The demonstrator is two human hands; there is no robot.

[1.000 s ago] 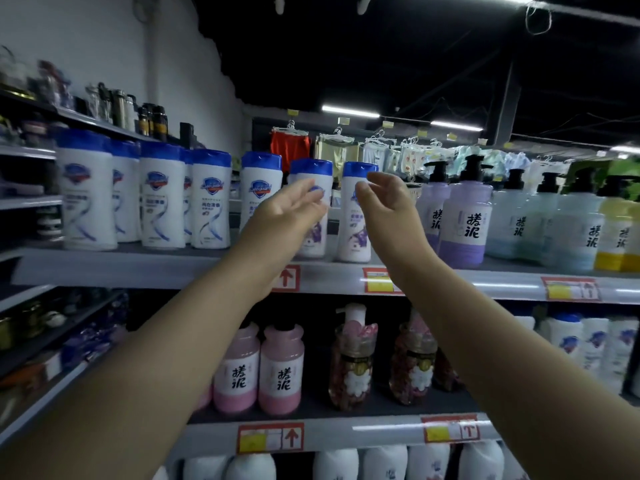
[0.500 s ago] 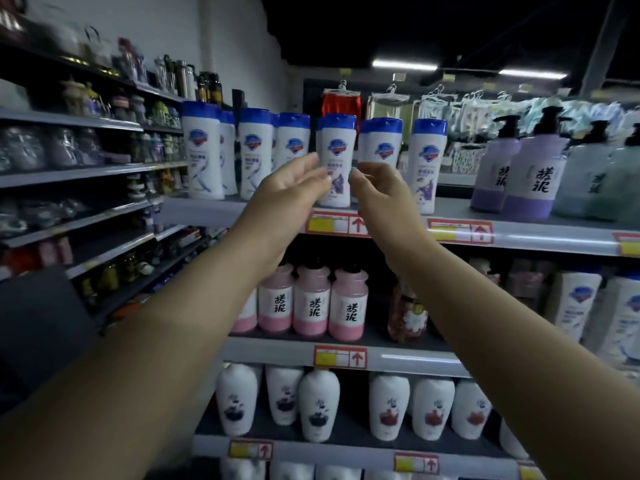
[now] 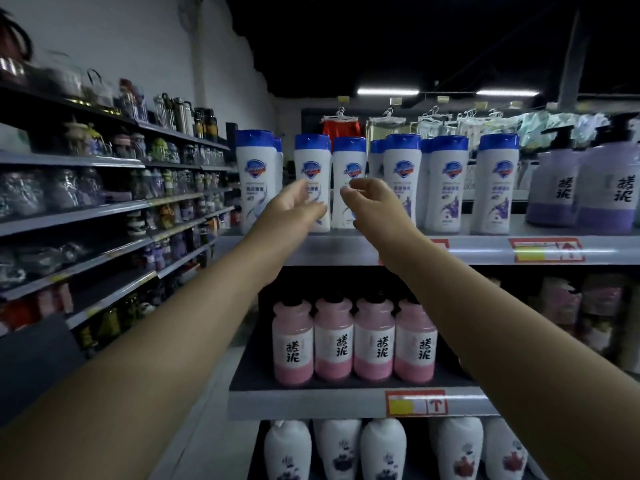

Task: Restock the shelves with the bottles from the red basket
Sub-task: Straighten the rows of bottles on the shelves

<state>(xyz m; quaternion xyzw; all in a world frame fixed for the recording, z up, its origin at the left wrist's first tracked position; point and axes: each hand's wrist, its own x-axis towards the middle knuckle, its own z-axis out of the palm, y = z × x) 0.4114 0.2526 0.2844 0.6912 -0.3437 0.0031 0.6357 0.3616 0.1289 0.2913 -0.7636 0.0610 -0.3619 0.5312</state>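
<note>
Shop shelving fills the view. Nearest, two bare forearms are raised from 7 and 5 o'clock toward the centre. At 6 o'clock, white flower-printed bottles (image 3: 382,452) are ranged on the lowest tier, and four pink bottles (image 3: 334,341) stand side by side on the middle shelf (image 3: 311,403) above them. Just above centre, the left hand (image 3: 294,213) is held with fingers relaxed and spread, in front of a white blue-capped bottle (image 3: 311,161); nothing is gripped. The right hand (image 3: 374,206) is loosely curled, thumb near the forefinger, before the neighbouring bottle (image 3: 349,164); nothing is seen held, and contact cannot be told. These bottles stand upright in a row on the top shelf (image 3: 346,249). Purple pump bottles (image 3: 609,188) are set at 3 o'clock. Flasks and jars are stocked on side shelving (image 3: 104,209) at 9 o'clock. Hung garments (image 3: 343,124) and tube lights (image 3: 388,90) are seen at 12 o'clock, farthest off.
</note>
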